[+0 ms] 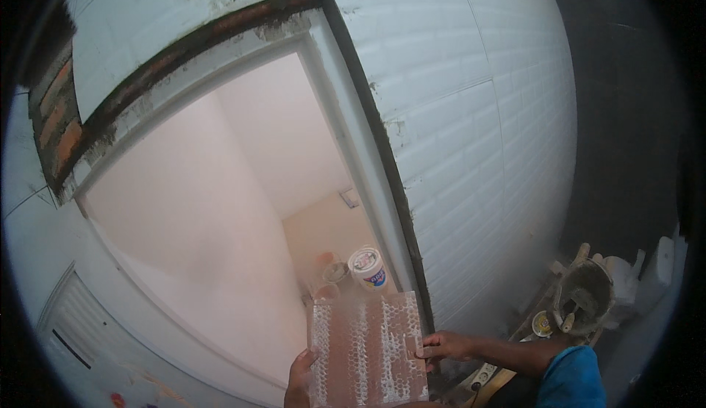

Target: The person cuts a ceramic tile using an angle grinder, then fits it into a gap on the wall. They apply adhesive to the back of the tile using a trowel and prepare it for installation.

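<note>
A rectangular tile [368, 349] is between my hands at the bottom middle, its reddish-brown back facing me. White bands with a honeycomb pattern run along that back. My left hand [300, 375] is closed on the tile's left edge. On the opposite edge, my right hand [443, 346] grips it, with the thumb on the back face. The tile's lower end runs close to the picture's bottom edge. Beyond it is an opening with a pale frame [346, 129], set in a white tiled wall [448, 151].
A dark gap with exposed bricks [59, 125] borders the opening at upper left. Through the opening, a white lidded bucket [368, 267] stands near other containers. At right, a dark bucket [609, 290] holds grey mix and a tool. A power strip [483, 376] lies below my right forearm.
</note>
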Demonstrator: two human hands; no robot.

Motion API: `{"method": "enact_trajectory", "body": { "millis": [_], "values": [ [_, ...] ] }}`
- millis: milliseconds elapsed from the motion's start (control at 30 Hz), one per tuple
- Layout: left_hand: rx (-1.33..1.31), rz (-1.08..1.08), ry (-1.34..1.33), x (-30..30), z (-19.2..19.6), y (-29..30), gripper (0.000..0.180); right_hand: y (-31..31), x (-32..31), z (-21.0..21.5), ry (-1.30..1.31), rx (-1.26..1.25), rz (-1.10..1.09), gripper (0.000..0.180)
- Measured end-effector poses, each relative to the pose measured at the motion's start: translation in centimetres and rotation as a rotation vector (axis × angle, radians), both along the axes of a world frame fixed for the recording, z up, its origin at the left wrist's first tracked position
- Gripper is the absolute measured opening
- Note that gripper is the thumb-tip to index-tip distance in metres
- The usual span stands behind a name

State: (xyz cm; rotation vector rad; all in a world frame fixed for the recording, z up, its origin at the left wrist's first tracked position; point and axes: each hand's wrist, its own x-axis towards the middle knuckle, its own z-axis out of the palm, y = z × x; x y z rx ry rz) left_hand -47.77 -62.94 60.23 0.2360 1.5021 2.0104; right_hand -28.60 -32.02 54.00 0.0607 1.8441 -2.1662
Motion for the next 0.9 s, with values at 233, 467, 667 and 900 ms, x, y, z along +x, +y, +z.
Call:
{"method": "enact_trajectory", "body": {
  "millis": [233, 467, 667, 900],
  "values": [
    [0.198, -0.055, -0.053, -0.8, -1.3, -0.4, 0.038, -0.6, 0.4, 2.2, 0.072, -0.105, -0.042, 0.038],
    [0.065, 0.032, -0.096, 0.5, -0.2, -0.6, 0.045, -1.0, 1.5, 5.0, 0.114, -0.109, -0.028, 0.042],
    [0.295, -0.148, -0.108, 0.2, -0.5, -1.1, 0.051, -0.7, 1.5, 5.8, 0.146, 0.073, 0.075, 0.037],
    [0.33, -0.266, -0.095, -3.1, -3.5, -3.0, 0.065, -1.3, 1.3, 5.6, 0.264, -0.035, 0.082, 0.046]
  ]
}}
